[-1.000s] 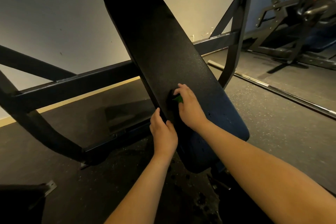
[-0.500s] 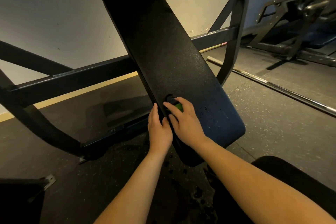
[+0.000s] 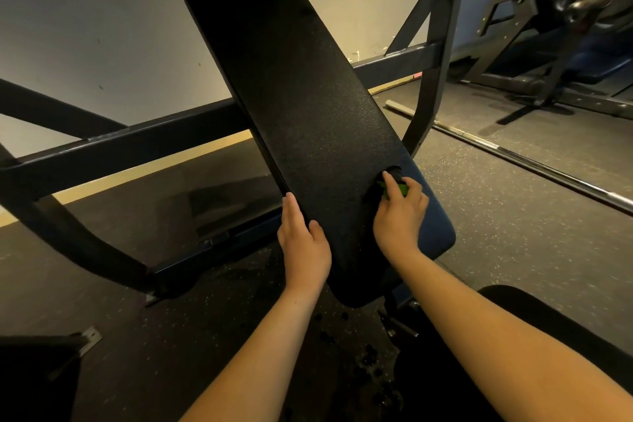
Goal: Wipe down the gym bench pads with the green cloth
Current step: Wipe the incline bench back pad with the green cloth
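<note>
**Pad wipe in progress: lower section of the inclined back pad**

**Current step.** The right hand presses the green cloth against the bench pad. The contact point is low on the pad, close to its right edge. The fingers curl over the bunched cloth, so only a small green patch shows between them. The left hand braces the pad's left edge, with its fingers straight along the side and its thumb laid on the face. It holds nothing.

**Progress.** This appears to be a mid-task wiping stroke. Most of the pad face lies above the cloth, and whether that area is already wiped cannot be told.

**Next move.** The cloth probably needs to travel up or across the face under steady pressure. The left hand should keep the pad steadied. The upper end calls for a longer reach.

**Surroundings and obstructions.**
- The frame crossbar passes behind the pad and does not block the face.
- An upright post stands just to the right of the pad and may crowd strokes near that edge.
- A barbell lies on the floor to the right, well apart from the hands.
- Another machine stands at the far right.
</note>
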Demonstrator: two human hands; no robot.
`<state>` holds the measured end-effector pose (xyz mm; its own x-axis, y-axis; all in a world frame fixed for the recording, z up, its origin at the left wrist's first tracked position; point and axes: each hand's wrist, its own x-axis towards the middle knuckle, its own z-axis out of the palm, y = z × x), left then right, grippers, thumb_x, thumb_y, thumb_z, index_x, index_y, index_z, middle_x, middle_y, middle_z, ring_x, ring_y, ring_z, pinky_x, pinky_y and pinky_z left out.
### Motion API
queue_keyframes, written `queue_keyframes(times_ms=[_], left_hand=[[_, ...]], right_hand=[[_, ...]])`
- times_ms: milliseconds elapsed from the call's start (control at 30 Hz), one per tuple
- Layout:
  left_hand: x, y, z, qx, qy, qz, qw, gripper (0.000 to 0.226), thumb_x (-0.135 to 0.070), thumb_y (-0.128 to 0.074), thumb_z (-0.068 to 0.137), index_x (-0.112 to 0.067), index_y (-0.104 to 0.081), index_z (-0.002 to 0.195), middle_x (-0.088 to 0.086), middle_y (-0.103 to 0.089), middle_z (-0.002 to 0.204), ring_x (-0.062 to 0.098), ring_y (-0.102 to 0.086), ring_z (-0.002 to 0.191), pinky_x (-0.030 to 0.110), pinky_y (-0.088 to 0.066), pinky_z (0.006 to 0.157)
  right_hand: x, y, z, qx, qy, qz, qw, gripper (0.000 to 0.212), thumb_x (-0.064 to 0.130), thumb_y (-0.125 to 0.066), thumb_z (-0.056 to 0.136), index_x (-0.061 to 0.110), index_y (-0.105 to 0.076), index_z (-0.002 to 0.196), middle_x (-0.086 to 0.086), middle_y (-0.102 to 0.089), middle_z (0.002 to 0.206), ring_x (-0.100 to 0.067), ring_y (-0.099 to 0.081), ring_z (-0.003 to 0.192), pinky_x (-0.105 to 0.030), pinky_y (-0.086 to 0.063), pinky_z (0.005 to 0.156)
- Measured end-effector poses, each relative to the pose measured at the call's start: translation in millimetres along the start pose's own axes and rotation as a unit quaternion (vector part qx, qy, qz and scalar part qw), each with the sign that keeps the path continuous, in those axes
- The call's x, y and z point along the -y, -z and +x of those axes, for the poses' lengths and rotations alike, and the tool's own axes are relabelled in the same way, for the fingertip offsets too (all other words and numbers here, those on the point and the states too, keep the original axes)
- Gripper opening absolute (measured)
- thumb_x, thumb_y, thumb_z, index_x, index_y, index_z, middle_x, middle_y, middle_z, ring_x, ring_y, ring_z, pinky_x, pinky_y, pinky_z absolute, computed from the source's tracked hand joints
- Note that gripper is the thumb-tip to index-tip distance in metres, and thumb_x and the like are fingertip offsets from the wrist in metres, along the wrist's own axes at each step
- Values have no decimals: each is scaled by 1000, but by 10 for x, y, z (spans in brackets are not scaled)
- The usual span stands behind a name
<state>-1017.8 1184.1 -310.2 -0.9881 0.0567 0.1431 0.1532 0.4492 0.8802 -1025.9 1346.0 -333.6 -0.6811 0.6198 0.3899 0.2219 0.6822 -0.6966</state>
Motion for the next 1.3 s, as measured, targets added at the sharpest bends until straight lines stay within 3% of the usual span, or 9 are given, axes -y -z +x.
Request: queue_keyframes(times_ms=[233, 433, 600, 733, 833, 967, 1133, 1200, 1300], left_hand=[[-45, -126, 7, -34, -8, 21, 999, 72, -12, -45, 103, -31, -4, 160, -10, 6, 167, 21, 3, 153, 34, -13, 119], [36, -368, -62, 14, -74, 202, 977, 72, -34, -49, 102, -39, -5, 159, -9, 36, 159, 31, 21, 151, 52, -8, 123], [52, -421, -42, 13, -83, 236, 968, 71, -36, -48, 101, -39, -7, 158, -7, 35, 160, 35, 24, 149, 56, -6, 121], [75, -459, -46, 5, -89, 259, 962, 71, -35, -47, 100, -37, -7, 159, -2, 32, 161, 38, 22, 149, 58, -9, 121], [83, -477, -44, -1, -85, 266, 960, 71, -35, -47, 100, -35, -9, 159, -1, 31, 162, 39, 21, 150, 59, -11, 120], [92, -499, -36, -11, -86, 278, 957, 71, -35, -48, 99, -36, -10, 159, -1, 30, 163, 40, 17, 150, 59, -13, 119], [99, -495, -48, -8, -93, 290, 952, 70, -36, -47, 100, -37, -9, 159, -1, 30, 163, 40, 18, 150, 59, -12, 119], [97, -486, -44, -3, -93, 290, 953, 70, -36, -46, 100, -38, -8, 159, -2, 32, 162, 40, 20, 150, 59, -12, 119], [76, -488, -55, 2, -92, 293, 952, 70, -38, -44, 101, -38, -5, 159, -1, 34, 161, 40, 22, 149, 58, -11, 120]], right_hand=[[165, -48, -199, 94, 253, -17, 963, 50, 8, -56, 95, 28, -54, 141, -4, -38, 149, -30, -24, 138, -39, -32, 110], [-249, 189, 150, 93, 180, -69, 977, 57, 2, -52, 95, 28, -48, 146, -2, -30, 157, -28, -18, 146, -40, -24, 118], [-700, 306, 369, 24, 27, 2, 999, 51, -3, -49, 95, 16, -53, 143, -12, -38, 150, -36, -36, 136, -46, -32, 116], [-608, 291, 327, 13, -70, 66, 995, 51, 0, -45, 98, 20, -50, 144, -8, -34, 151, -30, -31, 140, -42, -29, 118], [-361, 239, 177, 17, -24, 46, 999, 54, -2, -47, 94, 24, -53, 142, -5, -38, 150, -28, -28, 139, -38, -25, 115], [-67, 131, -15, 66, 126, 57, 988, 56, 1, -52, 93, 29, -53, 141, -2, -44, 148, -24, -32, 135, -28, -23, 110], [-168, 164, 100, 138, 246, 9, 959, 58, 2, -52, 95, 30, -48, 145, 0, -40, 153, -24, -27, 141, -34, -24, 116], [-303, 187, 241, 121, 221, -14, 968, 58, 0, -51, 95, 28, -48, 146, -1, -37, 155, -25, -24, 145, -37, -22, 118], [-336, 210, 428, 70, 91, 22, 993, 57, -1, -46, 97, 26, -47, 147, -2, -33, 158, -25, -23, 148, -42, -20, 123]])
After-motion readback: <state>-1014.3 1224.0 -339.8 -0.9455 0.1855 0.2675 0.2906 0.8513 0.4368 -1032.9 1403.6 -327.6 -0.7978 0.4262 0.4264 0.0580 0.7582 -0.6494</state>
